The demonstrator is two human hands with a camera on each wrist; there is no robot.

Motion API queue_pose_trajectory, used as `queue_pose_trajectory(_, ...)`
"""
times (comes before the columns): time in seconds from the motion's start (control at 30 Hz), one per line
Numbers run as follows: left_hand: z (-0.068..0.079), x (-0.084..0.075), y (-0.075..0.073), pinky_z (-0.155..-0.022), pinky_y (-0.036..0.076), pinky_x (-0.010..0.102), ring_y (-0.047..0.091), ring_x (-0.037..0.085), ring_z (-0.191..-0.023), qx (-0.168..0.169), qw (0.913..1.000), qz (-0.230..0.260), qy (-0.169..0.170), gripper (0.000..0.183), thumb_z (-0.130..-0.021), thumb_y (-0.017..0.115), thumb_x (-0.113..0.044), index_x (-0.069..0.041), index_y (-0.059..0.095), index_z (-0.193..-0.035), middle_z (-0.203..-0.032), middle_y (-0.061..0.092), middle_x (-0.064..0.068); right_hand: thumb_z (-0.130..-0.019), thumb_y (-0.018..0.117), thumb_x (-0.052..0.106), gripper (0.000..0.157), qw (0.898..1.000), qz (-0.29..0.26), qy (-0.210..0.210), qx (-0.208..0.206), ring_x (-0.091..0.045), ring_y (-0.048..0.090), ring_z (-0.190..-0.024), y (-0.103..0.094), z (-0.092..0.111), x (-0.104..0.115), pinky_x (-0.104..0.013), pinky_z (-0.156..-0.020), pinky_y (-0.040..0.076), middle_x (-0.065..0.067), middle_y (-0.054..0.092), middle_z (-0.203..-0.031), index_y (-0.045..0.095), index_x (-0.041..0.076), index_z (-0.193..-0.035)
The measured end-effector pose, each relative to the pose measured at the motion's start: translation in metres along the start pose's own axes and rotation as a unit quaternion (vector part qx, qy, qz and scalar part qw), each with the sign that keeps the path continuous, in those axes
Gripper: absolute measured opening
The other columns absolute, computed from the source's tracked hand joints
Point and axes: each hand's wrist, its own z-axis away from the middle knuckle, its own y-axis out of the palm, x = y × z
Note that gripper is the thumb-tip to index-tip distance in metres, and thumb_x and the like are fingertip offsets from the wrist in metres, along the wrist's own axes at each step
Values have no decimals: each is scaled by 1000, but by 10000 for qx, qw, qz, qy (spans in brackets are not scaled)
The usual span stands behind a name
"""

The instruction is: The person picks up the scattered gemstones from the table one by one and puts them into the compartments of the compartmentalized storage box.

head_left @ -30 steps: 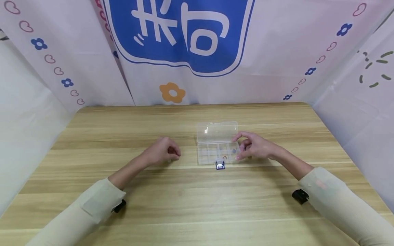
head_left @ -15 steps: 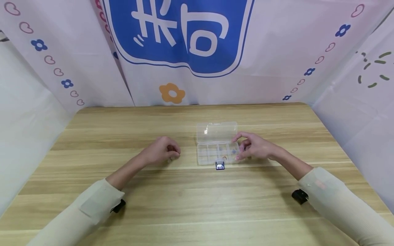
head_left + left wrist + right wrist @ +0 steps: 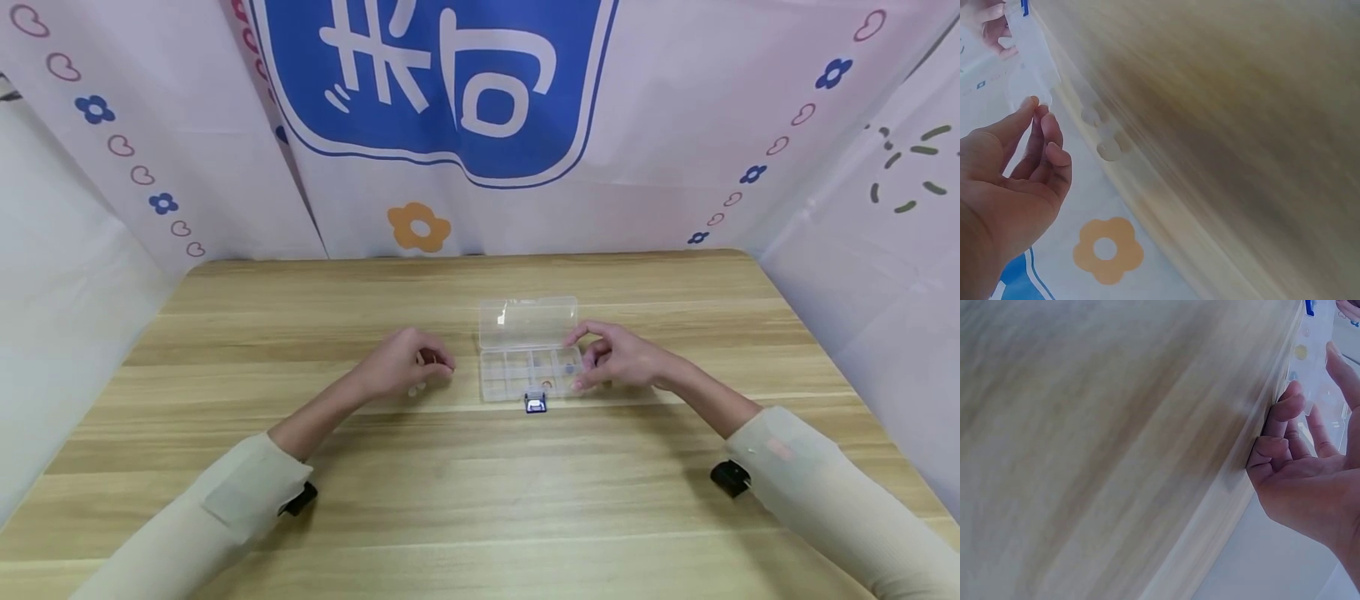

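Observation:
A clear compartment box (image 3: 495,385) lies on the table, its see-through lid (image 3: 528,323) raised at the back. My right hand (image 3: 626,358) grips the box's right end, forefinger near the lid corner and thumb at the front corner. Left of the box, my left hand (image 3: 401,364) pinches a small clear piece between thumb and forefinger; the fingertips hide most of it. Under that hand, in the left wrist view, lie two clear rounded pieces (image 3: 1110,150). Small coloured bits sit in the right compartments, among them a yellowish round piece (image 3: 1300,352) in the right wrist view.
A blue-edged tab (image 3: 536,403) juts from the box's front edge. The wooden table (image 3: 480,492) ends at a printed cloth (image 3: 645,192) behind, with more pale cloth at both sides. Black wrist devices (image 3: 730,478) hang under the sleeves.
My left hand has moved a little right and slightly away from me, nearer the box, uncovering the clear pieces beneath. My right hand and the box have stayed in place.

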Motion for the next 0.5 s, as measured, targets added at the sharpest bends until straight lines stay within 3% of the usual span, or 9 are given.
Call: queue_pose_trajectory(0.5, -10, -16, 2, -69, 53, 26, 65, 16, -77, -91, 9998, 122, 153, 7, -96, 73, -4, 2, 78, -97, -88, 76, 10, -85, 82, -2, 57, 10000, 7, -13, 11, -13, 48, -66, 2, 2, 3, -22, -58, 40, -6, 58, -77, 51, -5, -133)
